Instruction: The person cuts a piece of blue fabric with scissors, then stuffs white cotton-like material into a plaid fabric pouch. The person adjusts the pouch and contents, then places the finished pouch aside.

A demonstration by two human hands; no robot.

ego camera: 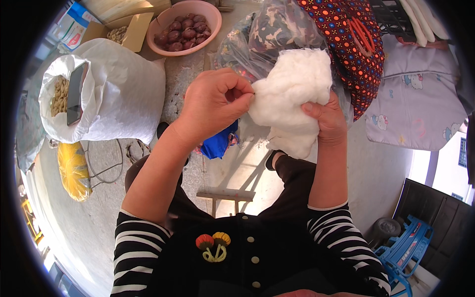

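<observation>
A folded piece of white cotton wadding [293, 87] is held up before me, its lower layer [295, 141] hanging loose. My right hand [328, 117] grips its right side, with the thumb on top and the other fingers mostly hidden behind. At the left edge, the thumb and forefinger of my left hand [219, 102] are pinched together against the wadding. A tiny dark speck shows at those fingertips; what it is cannot be made out. Beyond the wadding lie clear plastic bags [241, 48], one with camouflage cloth [284, 28] inside.
Left, a white woven sack [118, 89] of peanuts [59, 96] has a smartphone [77, 94] at its mouth. Red onions [185, 32] fill a pink basin [215, 28]. Red-handled scissors [362, 37] lie on a patterned cloth bundle [356, 70]. Blue cloth [221, 141] and a wooden stool [225, 196] are below.
</observation>
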